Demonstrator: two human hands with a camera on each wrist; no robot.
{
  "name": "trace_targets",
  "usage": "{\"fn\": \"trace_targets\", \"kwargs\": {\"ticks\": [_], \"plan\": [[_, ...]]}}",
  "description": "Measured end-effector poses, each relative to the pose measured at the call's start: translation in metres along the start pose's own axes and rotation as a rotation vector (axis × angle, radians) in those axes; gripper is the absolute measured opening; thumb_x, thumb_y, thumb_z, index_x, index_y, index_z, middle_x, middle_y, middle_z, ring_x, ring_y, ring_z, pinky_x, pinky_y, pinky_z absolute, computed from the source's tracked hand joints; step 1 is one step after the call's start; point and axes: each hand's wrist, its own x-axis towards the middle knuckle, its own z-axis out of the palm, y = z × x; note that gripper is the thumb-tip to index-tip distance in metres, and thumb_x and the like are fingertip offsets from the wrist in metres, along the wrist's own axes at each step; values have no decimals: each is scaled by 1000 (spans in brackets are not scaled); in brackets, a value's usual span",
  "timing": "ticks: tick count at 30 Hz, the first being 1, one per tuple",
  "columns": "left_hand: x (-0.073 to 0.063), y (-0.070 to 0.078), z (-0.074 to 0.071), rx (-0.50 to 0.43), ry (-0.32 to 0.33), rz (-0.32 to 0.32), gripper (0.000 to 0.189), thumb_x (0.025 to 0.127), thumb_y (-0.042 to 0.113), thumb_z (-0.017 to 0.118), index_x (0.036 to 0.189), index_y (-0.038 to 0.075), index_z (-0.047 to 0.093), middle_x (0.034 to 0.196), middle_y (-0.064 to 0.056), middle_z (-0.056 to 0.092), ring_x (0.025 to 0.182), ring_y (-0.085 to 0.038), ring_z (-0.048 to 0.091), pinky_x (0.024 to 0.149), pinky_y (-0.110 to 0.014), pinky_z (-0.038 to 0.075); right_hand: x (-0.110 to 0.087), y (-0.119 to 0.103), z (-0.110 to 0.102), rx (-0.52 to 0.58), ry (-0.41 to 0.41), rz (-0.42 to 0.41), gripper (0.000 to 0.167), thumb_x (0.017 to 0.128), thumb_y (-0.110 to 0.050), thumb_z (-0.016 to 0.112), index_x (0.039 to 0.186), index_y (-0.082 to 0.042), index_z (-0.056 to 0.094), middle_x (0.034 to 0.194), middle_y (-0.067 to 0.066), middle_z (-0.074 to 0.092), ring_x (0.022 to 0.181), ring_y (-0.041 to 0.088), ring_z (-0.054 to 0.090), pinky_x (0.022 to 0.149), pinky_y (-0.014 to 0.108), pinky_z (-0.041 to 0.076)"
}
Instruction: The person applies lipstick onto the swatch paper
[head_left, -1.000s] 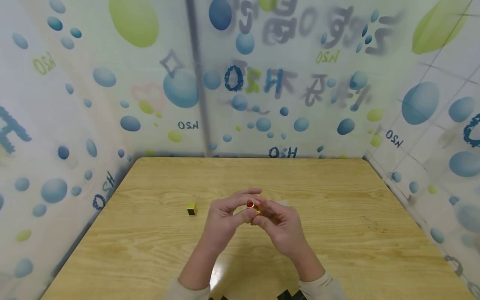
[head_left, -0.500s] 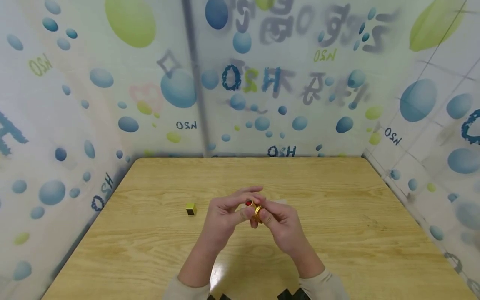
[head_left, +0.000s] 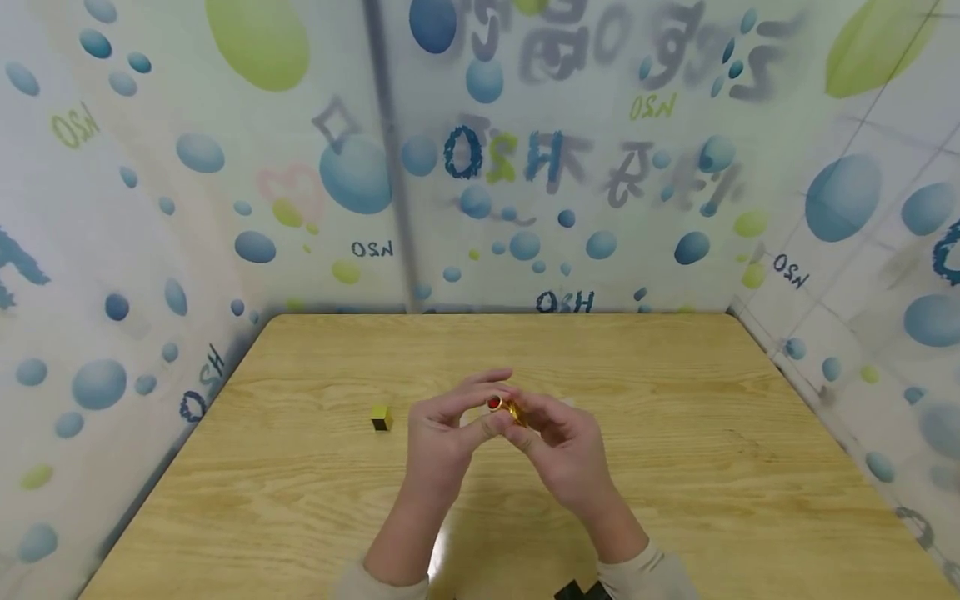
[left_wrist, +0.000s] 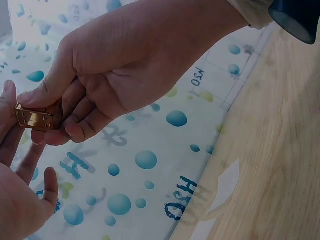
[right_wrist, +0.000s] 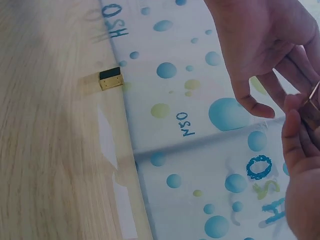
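Observation:
Both hands meet over the middle of the table. My left hand [head_left: 438, 437] pinches a gold lipstick [head_left: 495, 403] between thumb and fingers, its round red-centred end facing up. Against the lipstick's other end, my right hand [head_left: 566, 446] pinches the gold part with thumb and fingertips. A gold metal face with small cut-outs [left_wrist: 36, 119] shows under the left thumb in the left wrist view. In the right wrist view fingers mostly hide the lipstick. To the left of the hands, a small square gold piece [head_left: 381, 417] with a dark side stands on the table.
White paper strips [right_wrist: 107, 140] lie on the wooden table [head_left: 300, 500] beyond the hands. A curtain [head_left: 480, 225] printed with blue and green drops stands along the table's back and sides.
The right thumb drew back half a second ago, baring more of the gold part, and now lies close to the left thumb again. Both hands still hold the lipstick; the gold piece stays put.

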Motion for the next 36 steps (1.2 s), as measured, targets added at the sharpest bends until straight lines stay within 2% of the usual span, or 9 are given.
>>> {"fn": "trace_targets", "kwargs": {"ticks": [5, 9, 11, 16, 20, 23, 28, 31, 36], "plan": [[-2, -1, 4, -10, 23, 44, 38, 87, 20, 86, 105, -13, 77, 104, 13, 83, 131, -19, 69, 120, -35, 48, 3, 0, 2, -95, 30, -95, 27, 93, 15, 70, 120, 14, 68, 112, 24, 77, 110, 3, 73, 92, 23, 62], [-2, -3, 2, -75, -41, 52, 15, 91, 11, 82, 105, 5, 84, 107, 11, 83, 135, -19, 66, 115, -34, 52, 3, 0, 2, -55, 0, -102, 29, 96, 12, 67, 125, 15, 66, 118, 11, 79, 105, 2, 74, 88, 22, 63], [-2, -3, 0, -113, -95, 50, 17, 95, 7, 78, 106, 17, 85, 109, 11, 82, 137, -19, 64, 111, -34, 54, 1, 0, 1, -23, -25, -87, 30, 100, 9, 64, 129, 16, 65, 117, 4, 78, 98, 4, 74, 82, 22, 63], [0, -4, -3, -172, -216, 49, 21, 102, 12, 72, 111, 27, 83, 115, 12, 81, 142, -19, 61, 106, -33, 56, -2, -4, -3, 15, -76, -40, 27, 109, 3, 49, 129, 17, 62, 91, 17, 70, 78, 15, 65, 69, 27, 60], [2, -5, -2, -192, -252, 31, 15, 103, 19, 71, 111, 26, 82, 118, 10, 81, 143, -18, 59, 99, -30, 60, 0, -12, -4, 64, -88, 44, 28, 112, 3, 39, 114, 14, 64, 82, 18, 60, 70, 21, 54, 61, 33, 52], [2, -5, -1, -197, -253, 16, 13, 102, 23, 71, 110, 25, 82, 118, 9, 81, 143, -18, 59, 103, -33, 59, 2, -20, -3, 171, -81, 188, 32, 115, -4, 40, 103, 12, 64, 83, 6, 62, 71, 16, 53, 62, 30, 49], [1, -7, 0, -199, -229, -37, 11, 101, 25, 73, 106, 25, 82, 115, 9, 81, 143, -18, 59, 114, -38, 52, 4, -27, -3, 368, -55, 418, 35, 116, -16, 45, 101, -10, 76, 91, -8, 68, 80, 6, 56, 71, 20, 49], [1, -9, 1, -204, -217, -76, 10, 101, 24, 73, 104, 27, 83, 113, 10, 82, 144, -19, 58, 120, -45, 45, 4, -27, -3, 440, -58, 455, 37, 115, -17, 45, 105, -21, 80, 93, -9, 69, 81, 6, 57, 73, 19, 49], [0, -12, 2, -233, -231, -101, 10, 100, 29, 74, 104, 28, 83, 112, 11, 82, 146, -19, 57, 125, -55, 34, 4, -25, -5, 520, -96, 437, 41, 116, -15, 42, 108, -20, 82, 98, -9, 70, 80, 6, 56, 72, 20, 46]]}}
